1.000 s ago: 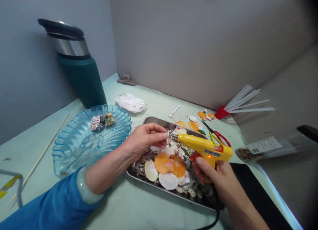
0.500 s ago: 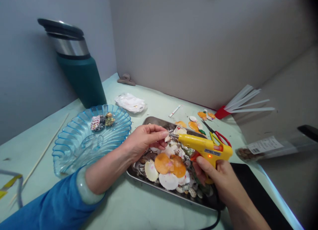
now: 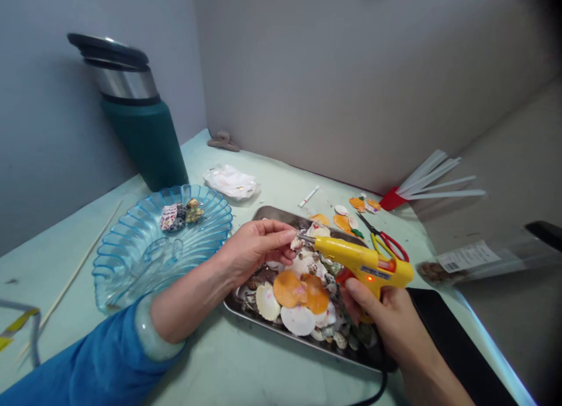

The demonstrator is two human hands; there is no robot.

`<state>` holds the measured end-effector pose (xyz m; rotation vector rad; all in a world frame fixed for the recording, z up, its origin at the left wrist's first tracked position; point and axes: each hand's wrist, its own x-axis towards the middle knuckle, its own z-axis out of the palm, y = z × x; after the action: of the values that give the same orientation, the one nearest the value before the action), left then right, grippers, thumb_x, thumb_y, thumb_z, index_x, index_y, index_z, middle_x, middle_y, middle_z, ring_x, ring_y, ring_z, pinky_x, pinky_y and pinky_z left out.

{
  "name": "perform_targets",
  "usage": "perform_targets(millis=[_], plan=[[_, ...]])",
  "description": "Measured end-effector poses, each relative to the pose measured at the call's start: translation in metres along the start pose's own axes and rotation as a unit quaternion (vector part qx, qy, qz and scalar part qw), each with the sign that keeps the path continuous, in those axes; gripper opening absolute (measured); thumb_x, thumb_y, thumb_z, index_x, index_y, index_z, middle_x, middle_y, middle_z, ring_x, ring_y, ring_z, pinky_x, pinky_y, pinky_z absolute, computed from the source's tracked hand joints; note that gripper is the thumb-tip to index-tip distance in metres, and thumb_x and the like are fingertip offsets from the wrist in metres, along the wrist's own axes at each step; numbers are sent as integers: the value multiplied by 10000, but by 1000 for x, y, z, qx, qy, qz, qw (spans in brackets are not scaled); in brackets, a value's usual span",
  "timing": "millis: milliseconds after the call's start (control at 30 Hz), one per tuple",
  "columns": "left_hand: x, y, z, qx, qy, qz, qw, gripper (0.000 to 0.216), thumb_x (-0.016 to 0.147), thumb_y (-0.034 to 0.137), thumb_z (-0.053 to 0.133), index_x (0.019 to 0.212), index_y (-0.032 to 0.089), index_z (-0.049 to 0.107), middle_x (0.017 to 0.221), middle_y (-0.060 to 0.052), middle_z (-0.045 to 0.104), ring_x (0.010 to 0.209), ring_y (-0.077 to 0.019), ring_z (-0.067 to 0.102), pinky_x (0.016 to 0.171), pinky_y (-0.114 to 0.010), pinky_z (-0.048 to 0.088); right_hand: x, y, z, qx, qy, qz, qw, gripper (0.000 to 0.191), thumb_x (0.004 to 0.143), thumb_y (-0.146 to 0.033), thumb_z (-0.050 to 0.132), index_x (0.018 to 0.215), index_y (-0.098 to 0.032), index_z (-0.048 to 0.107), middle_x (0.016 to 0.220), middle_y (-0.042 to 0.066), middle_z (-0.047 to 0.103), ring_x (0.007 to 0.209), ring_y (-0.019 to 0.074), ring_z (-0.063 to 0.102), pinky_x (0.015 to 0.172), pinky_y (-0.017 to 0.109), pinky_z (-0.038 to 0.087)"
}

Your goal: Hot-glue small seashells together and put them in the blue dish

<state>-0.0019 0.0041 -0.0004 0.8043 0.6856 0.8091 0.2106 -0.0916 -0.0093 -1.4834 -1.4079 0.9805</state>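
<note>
My right hand is wrapped round a yellow glue gun, whose small orange light is lit. The gun's metal nozzle points left and meets a small whitish shell pinched between the fingertips of my left hand. My fingers cover much of that shell. Under both hands lies a metal tray heaped with shells, among them orange scallop shells and a white flat shell.
Left of the tray sits a blue shell-shaped dish with several shells, near a teal bottle. Behind are a white plastic packet and scissors. A red cup of glue sticks and a plastic bag are at right.
The glue gun and my right hand have shifted very slightly. My left hand stays in place with the shell.
</note>
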Motion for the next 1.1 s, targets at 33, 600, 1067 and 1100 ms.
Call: perform_targets(millis=[33,600,1067,1100], plan=[[0,0,0,-2,-1,-2,1000,253,668,236,804,830,104,660,643,-10,652,555,-99,626,607,-242,533,0,0,0,-6,4,-6,1000,416,830,-533,598,614,-189,512,476,-31,481,424,97,429,398,204,368],[1,-3,-7,-1,-39,-6,999,309,689,273,802,928,106,701,786,-54,691,590,-96,645,631,-240,562,-2,0,2,-68,71,-139,985,95,797,-295,668,729,-247,622,531,-30,564,416,137,528,346,223,447],[0,3,-3,-41,-57,-34,997,238,715,193,758,910,72,696,719,-59,692,541,-94,628,584,-225,537,-5,5,1,-127,64,-212,967,55,813,-202,651,773,-238,641,704,-6,658,590,156,642,512,217,563],[0,2,-3,-40,-58,-31,997,249,712,200,764,916,76,695,728,-59,693,545,-92,628,589,-226,536,-5,5,1,-130,62,-209,967,65,819,-211,649,759,-234,634,702,-4,651,582,153,633,502,216,555]])
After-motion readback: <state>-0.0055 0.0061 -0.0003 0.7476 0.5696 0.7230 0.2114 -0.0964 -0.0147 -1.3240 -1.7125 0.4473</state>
